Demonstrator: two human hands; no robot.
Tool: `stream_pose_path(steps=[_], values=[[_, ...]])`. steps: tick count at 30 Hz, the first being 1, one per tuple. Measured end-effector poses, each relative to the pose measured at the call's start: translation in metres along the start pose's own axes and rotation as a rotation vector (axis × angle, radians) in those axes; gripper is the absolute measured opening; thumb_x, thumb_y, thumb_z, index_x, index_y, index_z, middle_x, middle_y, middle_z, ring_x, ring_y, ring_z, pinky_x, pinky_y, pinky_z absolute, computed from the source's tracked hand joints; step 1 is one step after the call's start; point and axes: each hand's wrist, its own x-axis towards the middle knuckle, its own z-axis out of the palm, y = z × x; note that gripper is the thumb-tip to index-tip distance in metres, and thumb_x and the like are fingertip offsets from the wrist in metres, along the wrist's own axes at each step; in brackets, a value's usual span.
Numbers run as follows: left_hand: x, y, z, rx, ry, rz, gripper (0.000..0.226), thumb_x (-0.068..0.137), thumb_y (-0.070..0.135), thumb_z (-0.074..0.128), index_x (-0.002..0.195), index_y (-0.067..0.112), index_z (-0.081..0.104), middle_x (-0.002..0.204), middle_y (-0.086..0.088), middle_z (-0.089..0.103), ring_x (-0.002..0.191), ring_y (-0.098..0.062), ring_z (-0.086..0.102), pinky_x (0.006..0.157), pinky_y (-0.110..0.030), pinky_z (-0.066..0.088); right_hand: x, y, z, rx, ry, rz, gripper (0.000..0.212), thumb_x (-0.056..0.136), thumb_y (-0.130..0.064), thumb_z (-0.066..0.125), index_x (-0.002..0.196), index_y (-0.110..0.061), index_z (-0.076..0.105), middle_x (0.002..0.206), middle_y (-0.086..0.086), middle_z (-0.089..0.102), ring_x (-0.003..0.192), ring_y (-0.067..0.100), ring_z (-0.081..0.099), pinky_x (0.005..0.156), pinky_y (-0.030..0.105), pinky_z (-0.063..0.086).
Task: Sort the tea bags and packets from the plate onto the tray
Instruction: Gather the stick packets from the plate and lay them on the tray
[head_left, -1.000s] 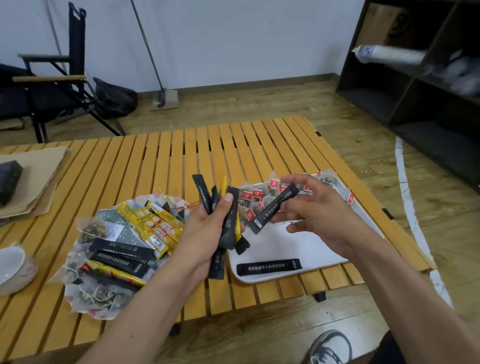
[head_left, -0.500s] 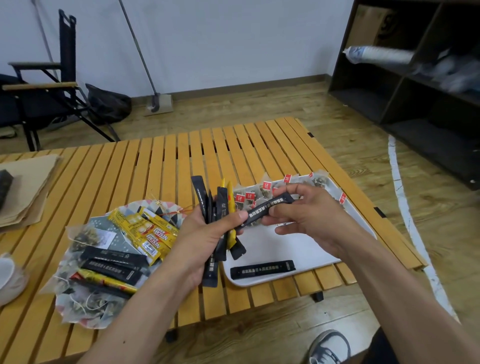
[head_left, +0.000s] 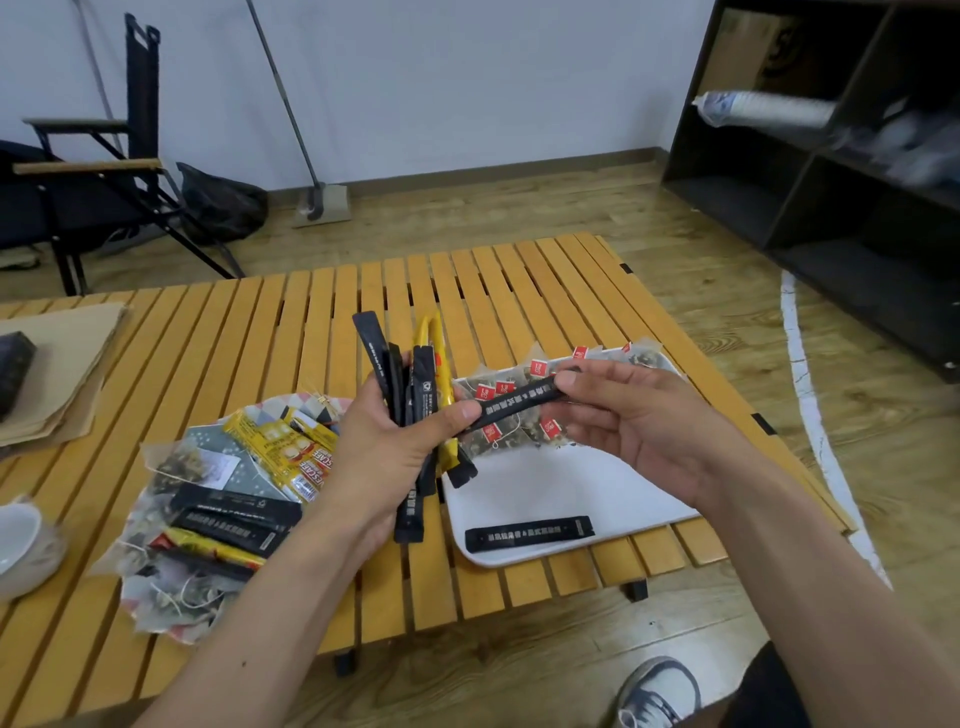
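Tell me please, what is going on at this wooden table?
A person is sorting. The left hand grips a bundle of black and yellow stick packets; the right hand pinches one long black stick packet over the white rectangular tray, where another black packet and red-tagged tea bags lie. More lie on the patterned plate.

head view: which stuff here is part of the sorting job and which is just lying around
Job: plate, tray, bundle of packets in left hand, black packet pinched by right hand, tea bags on tray.
Lying about: cup, brown paper, chair, broom, shelf unit.
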Motion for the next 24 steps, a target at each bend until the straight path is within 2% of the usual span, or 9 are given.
stream_pose_path(steps=[3, 7, 8, 10, 12, 13, 16, 19, 24], values=[[-0.005, -0.005, 0.009, -0.013, 0.011, 0.029, 0.059, 0.072, 0.015, 0.090, 0.122, 0.011, 0.061, 0.103, -0.004, 0.078, 0.098, -0.022, 0.076, 0.081, -0.033, 0.062, 0.002, 0.013, 0.014, 0.015, -0.023, 0.060, 0.052, 0.079, -0.015, 0.081, 0.126, 0.000, 0.065, 0.108, 0.013, 0.078, 0.098, 0.021, 0.076, 0.068, 0.023, 0.060], [-0.007, -0.007, 0.011, 0.003, -0.033, 0.000, 0.057, 0.071, 0.029, 0.089, 0.120, 0.016, 0.062, 0.103, -0.005, 0.078, 0.093, -0.022, 0.076, 0.085, -0.046, 0.062, 0.009, 0.013, 0.016, 0.065, 0.101, -0.004, 0.033, 0.093, -0.013, 0.071, 0.122, 0.000, 0.066, 0.110, 0.016, 0.076, 0.092, 0.022, 0.075, 0.080, 0.034, 0.062], [-0.005, -0.006, 0.008, 0.002, -0.019, -0.006, 0.055, 0.074, 0.030, 0.088, 0.120, 0.016, 0.061, 0.102, -0.006, 0.078, 0.091, -0.022, 0.076, 0.085, -0.048, 0.062, 0.011, 0.011, 0.011, -0.073, 0.169, -0.066, 0.026, 0.095, -0.014, 0.069, 0.119, -0.005, 0.069, 0.108, 0.015, 0.076, 0.089, 0.021, 0.076, 0.083, 0.038, 0.062], [-0.001, -0.003, 0.001, -0.018, 0.022, -0.028, 0.047, 0.083, 0.026, 0.084, 0.122, 0.014, 0.061, 0.099, -0.005, 0.077, 0.087, -0.020, 0.075, 0.081, -0.048, 0.064, 0.013, 0.011, -0.002, -0.641, 0.246, -0.181, 0.019, 0.094, -0.019, 0.071, 0.113, -0.016, 0.072, 0.099, 0.009, 0.076, 0.084, 0.019, 0.075, 0.082, 0.040, 0.061], [0.002, -0.001, -0.003, -0.067, 0.043, -0.049, 0.040, 0.089, 0.023, 0.079, 0.123, 0.009, 0.062, 0.091, -0.005, 0.075, 0.075, -0.016, 0.073, 0.070, -0.039, 0.064, 0.015, 0.019, -0.007, -1.087, 0.115, -0.173, 0.026, 0.084, -0.021, 0.083, 0.107, -0.021, 0.071, 0.087, -0.001, 0.077, 0.079, 0.012, 0.074, 0.076, 0.034, 0.059], [0.003, 0.000, -0.004, -0.083, 0.044, -0.061, 0.039, 0.090, 0.024, 0.077, 0.123, 0.008, 0.062, 0.090, -0.006, 0.074, 0.072, -0.015, 0.072, 0.065, -0.035, 0.062, 0.016, 0.024, -0.006, -1.193, 0.027, -0.137, 0.029, 0.078, -0.021, 0.088, 0.102, -0.021, 0.072, 0.080, -0.004, 0.077, 0.075, 0.007, 0.073, 0.072, 0.030, 0.058], [0.004, 0.000, -0.003, -0.086, 0.035, -0.088, 0.039, 0.091, 0.026, 0.077, 0.122, 0.008, 0.064, 0.092, -0.008, 0.075, 0.073, -0.015, 0.072, 0.063, -0.032, 0.060, 0.024, 0.036, 0.001, -1.312, -0.112, -0.128, 0.019, 0.074, -0.020, 0.090, 0.087, -0.023, 0.077, 0.073, -0.009, 0.076, 0.068, 0.000, 0.070, 0.066, 0.023, 0.056], [0.003, -0.003, -0.001, -0.088, 0.038, -0.094, 0.039, 0.090, 0.025, 0.078, 0.121, 0.009, 0.063, 0.087, -0.005, 0.075, 0.073, -0.016, 0.073, 0.061, -0.033, 0.059, 0.035, 0.045, 0.009, -1.367, -0.183, -0.187, 0.013, 0.079, -0.021, 0.086, 0.090, -0.025, 0.081, 0.082, -0.012, 0.077, 0.078, 0.001, 0.070, 0.076, 0.027, 0.058], [0.003, -0.001, -0.003, -0.101, 0.040, -0.083, 0.038, 0.090, 0.024, 0.078, 0.122, 0.008, 0.063, 0.087, -0.005, 0.075, 0.073, -0.016, 0.074, 0.060, -0.031, 0.059, 0.035, 0.051, 0.016, -1.465, -0.162, -0.166, 0.026, 0.075, -0.039, 0.087, 0.099, -0.031, 0.080, 0.096, -0.013, 0.074, 0.088, 0.009, 0.067, 0.075, 0.030, 0.055]])
